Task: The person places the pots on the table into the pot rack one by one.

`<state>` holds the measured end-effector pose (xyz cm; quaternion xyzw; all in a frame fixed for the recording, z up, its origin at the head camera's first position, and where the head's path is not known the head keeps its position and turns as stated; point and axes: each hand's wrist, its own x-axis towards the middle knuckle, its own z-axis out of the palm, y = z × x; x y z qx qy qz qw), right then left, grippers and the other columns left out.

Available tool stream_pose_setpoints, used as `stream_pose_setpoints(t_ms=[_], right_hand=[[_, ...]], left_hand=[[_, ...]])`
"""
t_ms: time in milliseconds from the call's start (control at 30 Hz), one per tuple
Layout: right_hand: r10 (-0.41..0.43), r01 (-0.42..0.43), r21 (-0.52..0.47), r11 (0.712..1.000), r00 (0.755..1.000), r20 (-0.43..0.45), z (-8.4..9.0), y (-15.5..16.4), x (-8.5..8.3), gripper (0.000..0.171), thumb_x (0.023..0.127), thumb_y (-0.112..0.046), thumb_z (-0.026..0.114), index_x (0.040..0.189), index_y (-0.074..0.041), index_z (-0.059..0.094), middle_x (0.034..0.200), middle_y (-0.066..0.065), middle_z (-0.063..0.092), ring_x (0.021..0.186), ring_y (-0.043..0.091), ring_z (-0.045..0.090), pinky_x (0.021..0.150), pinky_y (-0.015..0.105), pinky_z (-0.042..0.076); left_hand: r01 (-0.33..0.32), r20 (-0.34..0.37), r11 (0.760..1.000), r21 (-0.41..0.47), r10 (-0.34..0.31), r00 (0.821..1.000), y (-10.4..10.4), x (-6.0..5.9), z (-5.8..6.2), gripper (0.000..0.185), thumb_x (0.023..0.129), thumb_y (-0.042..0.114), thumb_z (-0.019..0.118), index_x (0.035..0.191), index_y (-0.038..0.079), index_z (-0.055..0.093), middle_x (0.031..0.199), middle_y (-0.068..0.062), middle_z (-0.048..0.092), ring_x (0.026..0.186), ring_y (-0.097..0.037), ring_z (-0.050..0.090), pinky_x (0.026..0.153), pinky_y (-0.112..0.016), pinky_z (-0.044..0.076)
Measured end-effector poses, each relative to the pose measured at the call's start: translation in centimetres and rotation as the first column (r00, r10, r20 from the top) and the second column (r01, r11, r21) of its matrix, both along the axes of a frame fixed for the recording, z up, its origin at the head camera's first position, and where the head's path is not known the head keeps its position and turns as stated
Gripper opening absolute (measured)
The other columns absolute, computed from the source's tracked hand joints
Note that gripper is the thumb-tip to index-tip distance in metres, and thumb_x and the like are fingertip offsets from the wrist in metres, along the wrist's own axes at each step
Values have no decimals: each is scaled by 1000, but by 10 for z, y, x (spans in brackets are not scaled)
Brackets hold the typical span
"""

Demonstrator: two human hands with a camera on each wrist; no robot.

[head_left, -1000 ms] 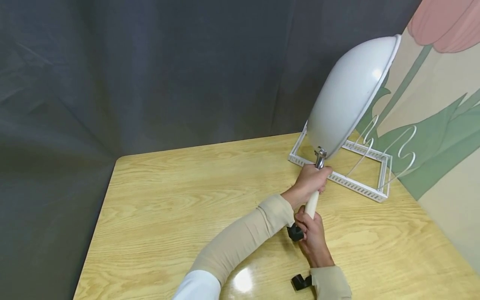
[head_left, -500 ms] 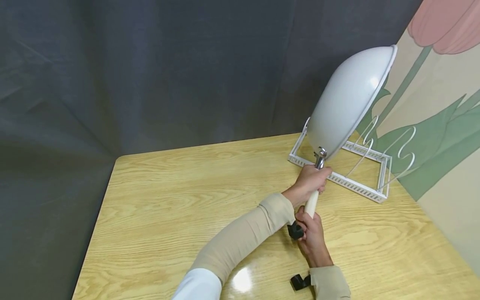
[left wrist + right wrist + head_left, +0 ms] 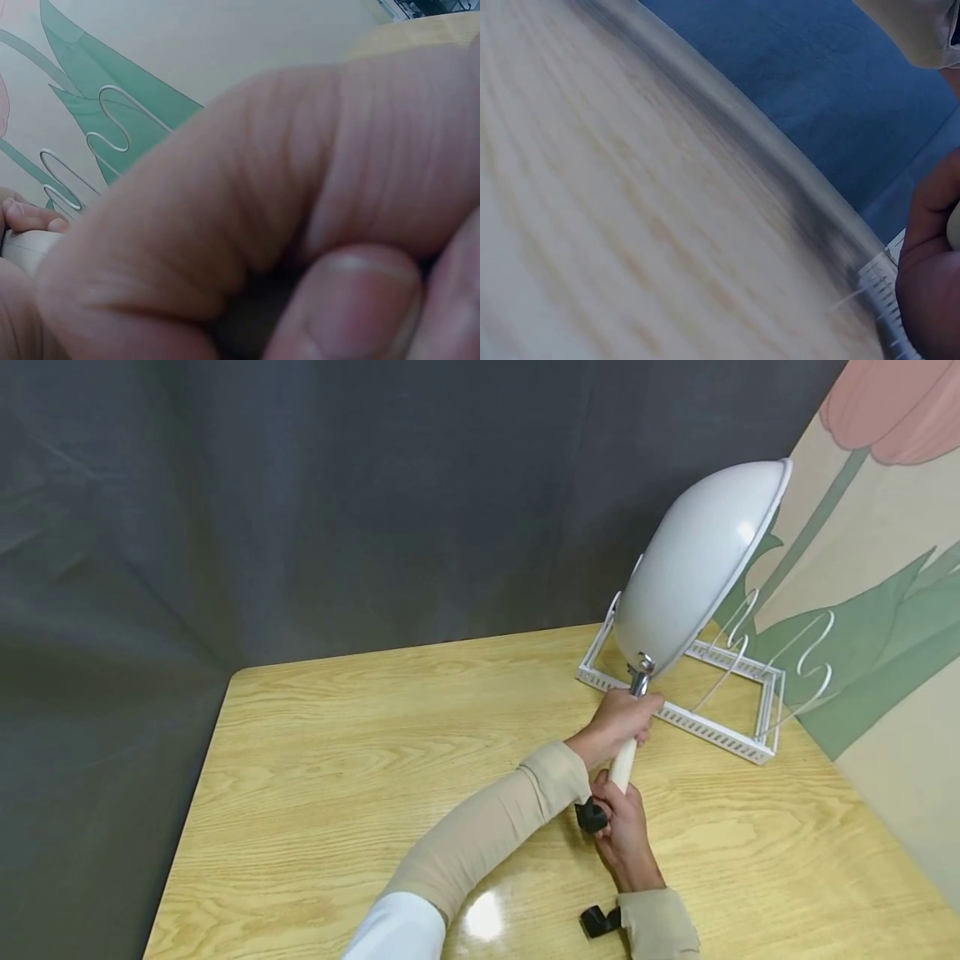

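Note:
A deep white wok [image 3: 697, 560] stands steeply tilted over the white wire rack [image 3: 716, 737], its outside facing left. Whether it bears on the rack's wires cannot be told. My left hand [image 3: 621, 718] grips the cream handle [image 3: 622, 766] just below its metal joint. Lower down, the fingers of my right hand [image 3: 624, 831] are curled round the handle's end. In the left wrist view, that right hand [image 3: 225, 210] fills the picture close up, with part of the handle [image 3: 28, 251] at the left edge. The right wrist view catches my left hand [image 3: 934, 277] beside the rack [image 3: 885, 289].
Curved wire dividers [image 3: 813, 647] rise from the rack's right part. A wooden table [image 3: 360, 793] spreads to the left. Behind it hangs a dark curtain [image 3: 390, 510], and a wall painted with flowers [image 3: 885, 677] stands close at the right.
The wok's upper rim has come down and slightly left, baring more of the rack's wires behind it. Both hands keep their grip and have hardly moved.

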<state>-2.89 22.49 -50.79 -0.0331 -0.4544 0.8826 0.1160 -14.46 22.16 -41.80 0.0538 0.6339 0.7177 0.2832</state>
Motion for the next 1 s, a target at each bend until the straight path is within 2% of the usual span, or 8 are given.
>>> stream_pose_setpoints(t_ms=[167,400,600,833,1000], right_hand=[[0,0,-8,1000,1000,25,1,1,-2,29,94,7,38,76,-10,53,52,-9,32,38,-4,33,36,22,12],[-1,1,-2,1000,998,70,1,0,1,27,93,5,38,76,-10,52,53,-11,34,39,-4,35,36,20,14],[4,-3,-19,1000,997,78,2,1,0,25,92,4,40,76,-10,52,52,-12,37,39,-4,39,36,20,12],[13,-12,-14,1000,998,60,2,1,0,25,93,5,38,76,-9,51,53,-12,37,39,-3,37,37,24,8],[3,-3,-11,1000,997,74,1,1,0,24,92,5,38,78,-9,51,52,-12,40,39,-3,40,36,21,12]], left_hand=[[-1,20,1000,-3,2,1000,3,-4,-3,29,90,10,65,68,16,47,51,4,39,45,-9,37,42,-22,32],[-29,65,1000,8,29,997,5,-4,-9,28,89,9,67,70,15,47,53,4,39,46,-9,36,42,-22,31],[-25,67,1000,15,24,997,7,-6,-13,28,89,9,67,70,15,46,53,4,39,46,-8,37,42,-21,31],[-32,63,999,14,31,998,8,-6,-14,29,87,8,66,69,16,45,53,4,39,46,-8,36,42,-22,31],[-35,65,999,8,34,997,9,-5,-14,29,87,7,67,69,16,46,53,5,39,46,-8,36,42,-21,31]])
